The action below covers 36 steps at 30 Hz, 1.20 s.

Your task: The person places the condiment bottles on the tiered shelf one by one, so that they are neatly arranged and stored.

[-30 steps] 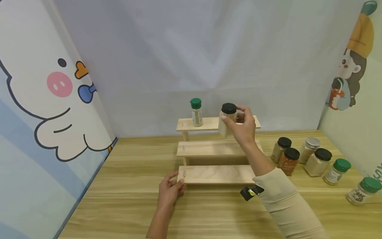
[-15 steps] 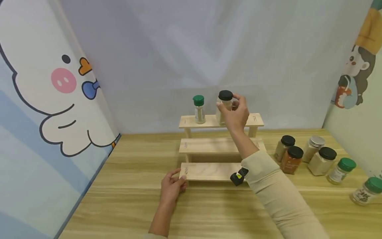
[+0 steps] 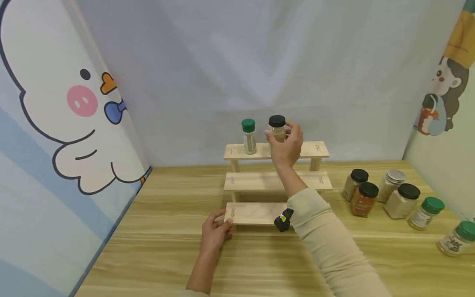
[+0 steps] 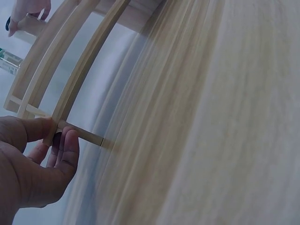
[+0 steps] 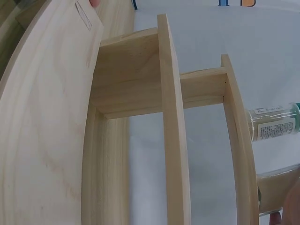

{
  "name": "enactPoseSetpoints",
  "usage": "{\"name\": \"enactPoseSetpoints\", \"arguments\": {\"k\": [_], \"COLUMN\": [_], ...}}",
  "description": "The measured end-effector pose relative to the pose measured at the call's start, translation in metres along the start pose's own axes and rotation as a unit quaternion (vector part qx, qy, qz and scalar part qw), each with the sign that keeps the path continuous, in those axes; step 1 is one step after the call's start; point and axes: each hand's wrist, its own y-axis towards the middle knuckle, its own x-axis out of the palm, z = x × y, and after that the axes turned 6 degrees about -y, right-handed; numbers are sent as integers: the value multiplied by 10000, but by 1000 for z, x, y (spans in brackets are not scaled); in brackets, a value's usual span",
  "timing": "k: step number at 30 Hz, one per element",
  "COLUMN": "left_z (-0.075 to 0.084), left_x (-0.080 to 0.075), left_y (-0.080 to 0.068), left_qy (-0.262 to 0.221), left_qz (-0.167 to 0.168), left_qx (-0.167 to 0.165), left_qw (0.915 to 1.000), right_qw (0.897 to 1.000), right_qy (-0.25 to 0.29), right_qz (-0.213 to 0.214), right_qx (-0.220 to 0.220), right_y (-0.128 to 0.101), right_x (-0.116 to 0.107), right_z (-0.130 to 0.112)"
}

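Note:
A three-tier wooden shelf stands on the table. My right hand grips a black-lidded spice jar at the top tier, its lower part hidden behind the hand in the head view. In the right wrist view that jar meets the top board. To its left, a green-capped spice bottle stands upright on the same tier. My left hand pinches the left end of the lowest board; in the left wrist view the thumb and fingers close on that corner.
Right of the shelf stand several jars: a black-lidded one, an orange-red one, a silver-lidded one, another black-lidded one and green-capped bottles. A pale curtain hangs behind the table.
My right hand has carried the black-lidded jar left and back to the top tier, nearer the green-capped bottle. The left hand keeps its hold on the lowest board.

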Motion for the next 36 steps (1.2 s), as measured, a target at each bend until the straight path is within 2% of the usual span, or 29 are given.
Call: {"name": "enactPoseSetpoints", "arguments": {"k": [6,13,16,21,26,31,36], "left_z": [1,0,0,1,2,-1,-4], "left_x": [-1,-1,-1,0,0,-1,0], "left_y": [0,0,0,-1,-1,0,1], "left_qy": [30,115,87,82,29,-25,-30], "left_qz": [-1,-10,16,9,19,8,-21], "left_qx": [-28,3,-21,3,-2,-34,-47], "left_qw": [10000,9999,10000,10000,10000,10000,10000], "right_qw": [9999,9945,9877,9699,9578,9513,9527], "right_qy": [4,483,978,1772,2043,2252,2314], "right_qz": [-23,-541,-709,-748,-760,-742,-544], "right_qx": [147,756,998,1494,1876,1970,1892], "right_y": [-2,-5,-11,-21,-33,-48,-55], "right_x": [2,-12,-24,-44,-60,-82,-100], "right_z": [-3,-12,-16,-16,-11,-5,5]}}
